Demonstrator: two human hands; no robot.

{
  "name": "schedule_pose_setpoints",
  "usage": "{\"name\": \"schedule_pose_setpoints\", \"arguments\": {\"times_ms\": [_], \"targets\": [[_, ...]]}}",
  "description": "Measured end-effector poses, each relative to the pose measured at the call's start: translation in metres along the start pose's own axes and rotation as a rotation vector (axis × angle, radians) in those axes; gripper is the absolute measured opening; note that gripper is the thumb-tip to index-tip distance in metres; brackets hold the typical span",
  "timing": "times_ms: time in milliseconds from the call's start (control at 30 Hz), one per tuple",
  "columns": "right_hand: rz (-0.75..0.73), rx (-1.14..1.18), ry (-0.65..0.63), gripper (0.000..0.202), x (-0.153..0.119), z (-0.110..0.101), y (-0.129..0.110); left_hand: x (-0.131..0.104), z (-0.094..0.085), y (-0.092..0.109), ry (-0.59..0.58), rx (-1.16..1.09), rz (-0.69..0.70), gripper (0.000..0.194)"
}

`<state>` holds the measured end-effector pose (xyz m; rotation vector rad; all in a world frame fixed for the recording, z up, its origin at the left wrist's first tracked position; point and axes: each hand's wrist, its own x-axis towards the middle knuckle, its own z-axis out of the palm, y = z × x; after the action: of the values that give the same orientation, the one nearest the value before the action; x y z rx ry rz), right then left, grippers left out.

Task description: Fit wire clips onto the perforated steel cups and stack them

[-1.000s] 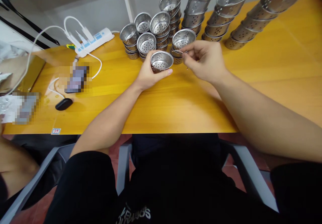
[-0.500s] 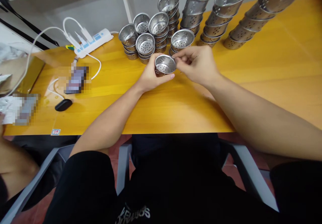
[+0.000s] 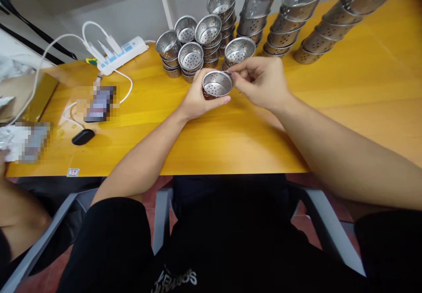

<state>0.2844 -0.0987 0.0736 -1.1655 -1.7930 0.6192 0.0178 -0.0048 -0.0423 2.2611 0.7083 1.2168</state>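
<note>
Just above the desk, my left hand [image 3: 197, 96] is wrapped round a small perforated metal cup [image 3: 216, 90], its open mouth tilted up toward me. The thumb lies along the near side and the fingers are mostly behind the cup. At the cup's right rim, my right hand [image 3: 262, 82] is closed in a pinch. A thin, shiny sliver shows between its fingertips and the rim, too small to name. Behind both hands stand stacks of similar perforated cups; the nearest is a short stack [image 3: 239, 50] just beyond my right fingers.
More cup stacks [image 3: 190, 58] line the wall, with tall leaning ones [image 3: 316, 42] at the right. On the left are a white power strip [image 3: 123, 56] with cables, a phone [image 3: 101, 104] and a black oval object [image 3: 83, 137]. Another person's arm [image 3: 23, 209] is at far left.
My right hand has shifted very slightly right and up at the rim, still pinched. The cup and my left hand stay nearly where they were.
</note>
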Motion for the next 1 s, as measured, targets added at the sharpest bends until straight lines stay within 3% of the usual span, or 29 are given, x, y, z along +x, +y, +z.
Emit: {"name": "schedule_pose_setpoints", "arguments": {"times_ms": [167,367,567,733,900,1000], "targets": [[-0.003,-0.015,-0.05,0.049,-0.002,0.0,-0.002,0.001,0.0,0.001,-0.055,-0.13,0.017,0.116],[0.0,-0.007,-0.018,0.048,-0.001,0.001,0.001,0.002,0.0,0.007,-0.072,-0.104,-0.051,0.129],[0.012,-0.012,-0.006,0.049,0.0,0.0,0.002,0.005,0.0,-0.002,0.038,-0.059,-0.048,0.103],[0.035,-0.019,-0.028,0.051,-0.001,-0.002,-0.002,0.004,-0.001,-0.002,-0.031,-0.029,0.014,0.082],[0.029,-0.01,-0.017,0.046,-0.002,-0.002,-0.005,0.003,-0.007,0.018,-0.009,0.007,-0.023,0.09],[-0.01,0.007,-0.008,0.043,-0.001,-0.001,-0.003,0.003,-0.007,0.018,0.014,-0.035,-0.061,0.099]]}}
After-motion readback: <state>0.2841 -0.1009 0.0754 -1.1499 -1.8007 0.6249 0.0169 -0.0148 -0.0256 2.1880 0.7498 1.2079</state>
